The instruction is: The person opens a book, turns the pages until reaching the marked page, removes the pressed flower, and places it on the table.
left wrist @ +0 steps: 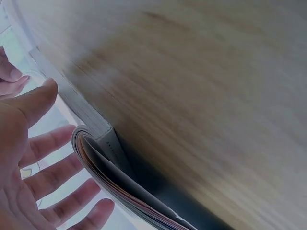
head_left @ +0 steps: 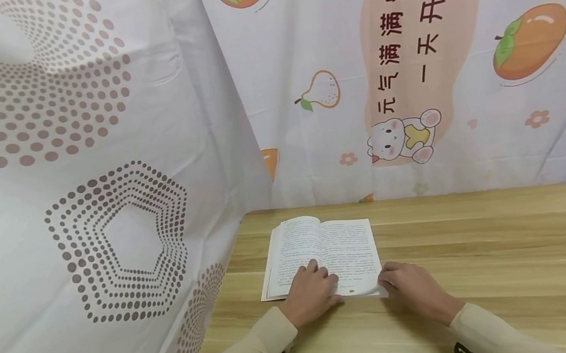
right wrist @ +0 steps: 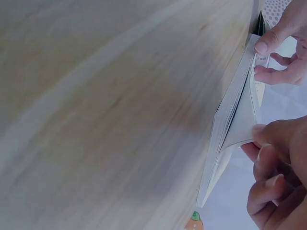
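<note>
An open book [head_left: 346,251] lies on the wooden table, its pages covered in printed text. My left hand [head_left: 311,293] rests across the lower part of the book near the spine, fingers spread over the pages and thumb at the bottom edge. At the lower right corner, my right hand [head_left: 417,290] pinches a page between thumb and forefinger. In the right wrist view that page [right wrist: 245,125] is lifted and bowed away from the block of pages below. The left wrist view shows the left fingers [left wrist: 53,177] extended over the curved left-hand pages [left wrist: 139,203].
The wooden table [head_left: 485,245] stretches to the right of the book. A white patterned cloth [head_left: 111,133] hangs close along the left side. Behind the table hangs another cloth [head_left: 312,154] printed with fruit, flowers and writing.
</note>
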Action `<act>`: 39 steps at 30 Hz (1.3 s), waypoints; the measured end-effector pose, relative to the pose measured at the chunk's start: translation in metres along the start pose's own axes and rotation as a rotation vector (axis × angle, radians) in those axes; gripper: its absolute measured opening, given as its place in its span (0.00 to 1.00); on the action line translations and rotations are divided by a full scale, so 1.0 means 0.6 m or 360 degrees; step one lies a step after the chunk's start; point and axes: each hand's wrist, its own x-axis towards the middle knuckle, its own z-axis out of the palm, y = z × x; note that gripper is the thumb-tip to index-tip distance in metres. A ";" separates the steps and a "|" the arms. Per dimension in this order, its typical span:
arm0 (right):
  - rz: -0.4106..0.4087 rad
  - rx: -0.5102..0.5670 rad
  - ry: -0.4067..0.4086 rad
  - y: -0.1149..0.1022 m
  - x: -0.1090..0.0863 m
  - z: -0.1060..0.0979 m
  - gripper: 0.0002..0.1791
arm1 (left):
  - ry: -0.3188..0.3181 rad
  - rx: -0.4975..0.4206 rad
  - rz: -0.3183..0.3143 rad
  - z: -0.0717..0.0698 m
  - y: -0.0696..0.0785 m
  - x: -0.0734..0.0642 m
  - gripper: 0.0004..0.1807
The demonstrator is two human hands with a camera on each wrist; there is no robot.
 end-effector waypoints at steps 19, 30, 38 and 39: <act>0.0190 0.0153 0.0037 0.005 0.004 -0.015 0.05 | -0.0059 -0.0060 -0.0008 0.003 -0.003 0.012 0.19; 0.0380 0.0199 0.0113 0.008 0.002 -0.012 0.18 | -0.0011 -0.0062 -0.0086 -0.005 -0.002 0.014 0.10; 0.0324 0.0234 -0.0044 0.008 -0.005 -0.003 0.17 | 0.0181 -0.0121 -0.0100 -0.005 -0.006 0.005 0.06; 0.0316 0.0231 -0.0062 0.008 -0.006 0.000 0.17 | 0.0188 -0.0118 -0.0093 -0.005 -0.007 0.005 0.06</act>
